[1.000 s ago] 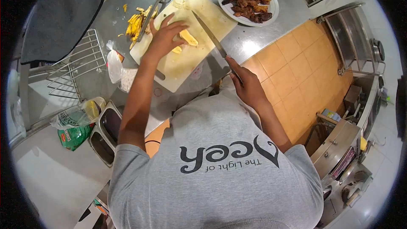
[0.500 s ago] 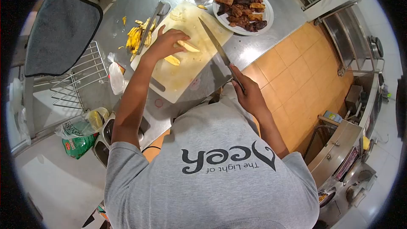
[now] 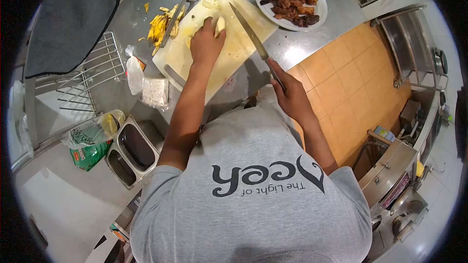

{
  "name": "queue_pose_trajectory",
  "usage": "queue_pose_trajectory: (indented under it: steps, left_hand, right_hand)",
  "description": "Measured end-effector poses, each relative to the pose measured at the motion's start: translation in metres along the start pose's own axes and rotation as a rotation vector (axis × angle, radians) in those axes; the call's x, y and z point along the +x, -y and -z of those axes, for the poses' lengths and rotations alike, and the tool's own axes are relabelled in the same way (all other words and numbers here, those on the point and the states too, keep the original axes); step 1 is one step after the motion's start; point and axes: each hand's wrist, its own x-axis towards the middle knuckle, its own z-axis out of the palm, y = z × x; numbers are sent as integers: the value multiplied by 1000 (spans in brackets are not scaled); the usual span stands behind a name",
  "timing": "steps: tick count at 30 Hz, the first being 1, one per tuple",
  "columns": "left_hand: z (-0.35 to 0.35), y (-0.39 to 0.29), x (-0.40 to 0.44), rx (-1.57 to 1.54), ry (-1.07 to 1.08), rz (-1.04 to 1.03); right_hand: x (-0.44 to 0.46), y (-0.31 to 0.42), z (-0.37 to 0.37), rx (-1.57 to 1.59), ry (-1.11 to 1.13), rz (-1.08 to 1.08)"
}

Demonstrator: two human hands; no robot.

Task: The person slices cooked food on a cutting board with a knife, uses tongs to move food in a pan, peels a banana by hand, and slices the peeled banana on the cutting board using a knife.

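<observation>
My left hand (image 3: pixel 207 44) is over the white cutting board (image 3: pixel 226 70), its thumb and fingers closed around a peeled banana piece (image 3: pixel 221 25). Part of a second yellow piece (image 3: pixel 187 42) shows at the hand's left side, mostly hidden. My right hand (image 3: pixel 291 91) grips the handle of a long kitchen knife (image 3: pixel 251 34). The blade points away from me, over the right part of the board, apart from the banana. Pale slices (image 3: pixel 211 3) lie near the board's far edge. To the left is a heap of banana peels (image 3: pixel 157 30), beside a long-handled metal utensil (image 3: pixel 176 17).
A white plate (image 3: pixel 322 13) of browned food pieces stands right of the board, near the table edge. Left are a wire rack (image 3: pixel 90 80), a plastic bag (image 3: pixel 134 75) and a plastic-wrapped pale block (image 3: pixel 155 92). A metal double basin (image 3: pixel 139 143) is lower left.
My left hand has turned and shifted right, and the banana piece is now more upright in it. The knife stays in my right hand. The wrapped block and basin have come into view.
</observation>
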Motion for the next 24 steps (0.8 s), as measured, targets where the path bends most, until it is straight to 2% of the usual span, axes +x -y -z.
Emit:
queue_pose_trajectory:
  steps: [1, 4, 5, 8, 9, 12, 18, 22, 24]
  left_hand:
    - [2, -4, -2, 59, 35, 59]
    - [18, -8, -4, 68, 139, 102]
    - [28, -8, -2, 51, 261, 145]
    - [20, 39, 7, -55, 152, -345]
    - [28, 40, 12, -135, 287, -334]
    - [40, 32, 25, -255, 437, -530]
    - [37, 27, 52, 22, 542, -854]
    - [36, 31, 47, -6, 523, -756]
    - [31, 34, 37, -78, 468, -685]
  right_hand:
    - [2, 10, 5, -31, 85, -121]
    - [4, 6, -1, -75, 90, -69]
    - [4, 6, -3, -63, 90, -85]
    - [1, 7, -7, -23, 88, -151]
    - [1, 9, -7, -9, 92, -183]
    - [-2, 8, -10, 26, 82, -214]
    - [-6, 8, -13, 205, 36, -244]
    - [-4, 9, -20, 280, 73, -339]
    - [0, 15, -20, 317, 52, -318]
